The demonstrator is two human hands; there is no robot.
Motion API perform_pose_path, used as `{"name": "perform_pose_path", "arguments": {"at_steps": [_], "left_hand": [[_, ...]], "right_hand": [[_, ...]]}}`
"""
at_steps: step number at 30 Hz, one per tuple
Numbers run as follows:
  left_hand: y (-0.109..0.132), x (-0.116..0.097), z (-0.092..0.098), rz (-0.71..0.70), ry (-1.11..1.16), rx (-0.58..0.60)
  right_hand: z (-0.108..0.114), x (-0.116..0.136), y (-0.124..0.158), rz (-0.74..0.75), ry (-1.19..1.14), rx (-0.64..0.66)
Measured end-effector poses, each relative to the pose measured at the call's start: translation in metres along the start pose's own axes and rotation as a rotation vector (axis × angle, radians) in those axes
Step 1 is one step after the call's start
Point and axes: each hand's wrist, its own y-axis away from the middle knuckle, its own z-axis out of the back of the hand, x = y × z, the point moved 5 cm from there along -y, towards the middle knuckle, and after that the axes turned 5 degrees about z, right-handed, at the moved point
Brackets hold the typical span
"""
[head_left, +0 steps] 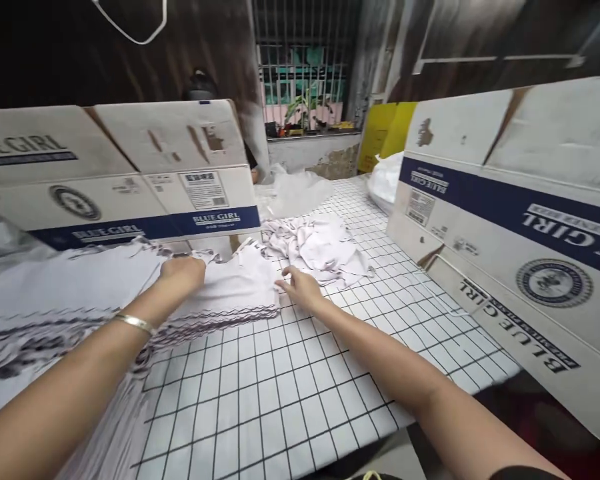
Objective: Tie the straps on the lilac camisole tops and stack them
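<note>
A stack of pale pinkish-white garments (240, 283) with wavy dark-edged hems lies flat on the table. My left hand (183, 277) is closed over its upper left part, fingers curled down into the fabric; the fingertips are hidden. At the stack's right edge is my right hand (304, 291), thumb and forefinger a little apart, fingertips at or just beside the cloth. Beyond it lies a crumpled heap of the same garments (325, 247). A larger layered pile (75, 283) spreads to the left and hangs over the front edge.
White and blue cartons stand at the left (180, 160) and right (460, 200). The table (260, 393) has a black-grid white cover. Clear plastic (300, 190) and a white bag (386, 179) lie at the back, near a yellow board (386, 137). A person is partly hidden behind the left carton.
</note>
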Motion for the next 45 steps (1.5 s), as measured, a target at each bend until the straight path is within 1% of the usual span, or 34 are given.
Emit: {"name": "perform_pose_path", "arguments": {"at_steps": [1,3,5,6,7,8,10,11,13,15,17,19,21,23,25,26,28,29,30,31,34,35,37,39,40,42,43,44,45], "left_hand": [[-0.002,-0.021,0.003,-0.052,0.006,-0.016],[-0.005,-0.073,0.004,-0.180,0.050,-0.024],[-0.014,-0.133,0.000,-0.313,0.143,-0.035],[-0.021,-0.161,-0.003,-0.344,0.168,-0.061],[-0.030,-0.188,-0.005,-0.371,0.182,-0.099],[-0.040,-0.211,-0.007,-0.400,0.187,-0.143],[-0.061,-0.248,-0.009,-0.453,0.188,-0.202],[-0.073,-0.260,-0.009,-0.480,0.186,-0.208],[-0.093,-0.276,-0.005,-0.516,0.183,-0.179],[-0.110,-0.282,0.004,-0.526,0.192,-0.131],[-0.120,-0.283,0.015,-0.530,0.216,-0.078],[-0.122,-0.282,0.023,-0.545,0.240,-0.021],[-0.116,-0.277,0.028,-0.565,0.265,0.027],[-0.103,-0.270,0.031,-0.579,0.314,0.051],[-0.083,-0.263,0.032,-0.626,0.383,0.075],[-0.070,-0.262,0.031,-0.682,0.441,0.120],[-0.040,-0.266,0.026,-0.835,0.593,0.274],[-0.026,-0.268,0.023,-0.884,0.686,0.354],[-0.012,-0.270,0.019,-0.895,0.777,0.416],[-0.001,-0.271,0.015,-0.872,0.852,0.447],[0.028,-0.266,0.004,-0.758,1.025,0.491],[0.038,-0.261,0.002,-0.748,1.091,0.536],[0.056,-0.250,0.003,-0.751,1.239,0.653],[0.071,-0.237,0.007,-0.744,1.333,0.763],[0.076,-0.231,0.009,-0.738,1.341,0.810],[0.084,-0.223,0.009,-0.709,1.284,0.881],[0.086,-0.221,0.006,-0.684,1.223,0.881],[0.086,-0.219,0.002,-0.650,1.146,0.838],[0.085,-0.216,-0.003,-0.600,1.061,0.737]], "right_hand": [[0.017,-0.019,-0.001,-0.048,0.013,-0.086],[0.053,-0.056,-0.003,-0.135,0.035,-0.247],[0.079,-0.080,-0.006,-0.164,0.056,-0.325],[0.085,-0.085,-0.009,-0.144,0.078,-0.327],[0.086,-0.085,-0.012,-0.106,0.116,-0.308],[0.083,-0.081,-0.014,-0.062,0.168,-0.275],[0.068,-0.070,-0.019,0.012,0.289,-0.197],[0.060,-0.066,-0.022,0.017,0.336,-0.163],[0.049,-0.066,-0.029,-0.039,0.368,-0.119],[0.048,-0.074,-0.037,-0.136,0.297,-0.105],[0.053,-0.084,-0.044,-0.206,0.189,-0.100],[0.058,-0.090,-0.047,-0.228,0.075,-0.078],[0.062,-0.092,-0.045,-0.227,-0.031,-0.039],[0.072,-0.089,-0.039,-0.219,-0.131,-0.011],[0.092,-0.082,-0.031,-0.176,-0.296,-0.009],[0.105,-0.077,-0.027,-0.145,-0.443,0.000],[0.134,-0.065,-0.017,-0.100,-0.797,0.053],[0.149,-0.058,-0.011,-0.100,-0.954,0.093],[0.163,-0.052,-0.004,-0.119,-1.057,0.136],[0.177,-0.047,0.005,-0.153,-1.093,0.177],[0.209,-0.038,0.035,-0.260,-1.062,0.243],[0.217,-0.038,0.046,-0.289,-1.045,0.244],[0.229,-0.041,0.067,-0.327,-1.032,0.206],[0.234,-0.047,0.085,-0.341,-1.029,0.159],[0.234,-0.051,0.092,-0.344,-1.021,0.150],[0.227,-0.059,0.101,-0.356,-0.978,0.183],[0.222,-0.064,0.105,-0.369,-0.936,0.209],[0.217,-0.070,0.108,-0.382,-0.871,0.220],[0.212,-0.077,0.111,-0.391,-0.774,0.200]]}}
